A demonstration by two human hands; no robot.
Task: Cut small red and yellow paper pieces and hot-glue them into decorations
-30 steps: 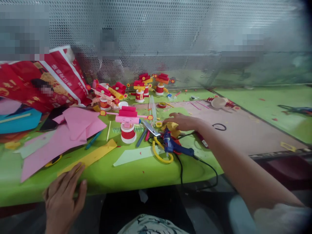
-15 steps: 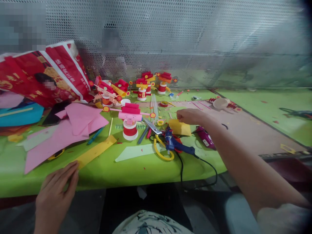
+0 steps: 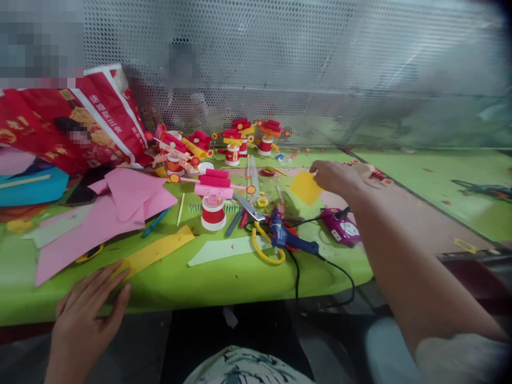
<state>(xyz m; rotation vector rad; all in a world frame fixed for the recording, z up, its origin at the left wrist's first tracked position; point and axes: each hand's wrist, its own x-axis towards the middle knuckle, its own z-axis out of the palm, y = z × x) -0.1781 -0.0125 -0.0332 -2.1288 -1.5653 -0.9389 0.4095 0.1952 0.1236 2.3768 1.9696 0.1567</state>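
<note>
My left hand (image 3: 90,306) lies at the table's near left edge, fingers stretched out and their tips resting on the end of a yellow paper strip (image 3: 160,250). Pinched in the fingers of my right hand (image 3: 336,176) is a corner of a yellow paper square (image 3: 306,188), tilted over the table. Below that square lie a blue glue gun (image 3: 294,237) and yellow-handled scissors (image 3: 270,258), partly overlapping. A pink paper figure (image 3: 214,200) on a red-and-white base stands between my hands.
Pink paper sheets (image 3: 108,213) and a red printed bag (image 3: 100,122) occupy the left. Several finished-looking figures (image 3: 232,149) stand at the back before a perforated metal screen (image 3: 280,69). A purple device (image 3: 340,226) sits below my right forearm; a black cord (image 3: 298,282) hangs over the front edge.
My right hand has shifted right, bringing up the yellow square, which now shows flat and tilted. The fingers of my left hand have spread, and the strip has shifted slightly.
</note>
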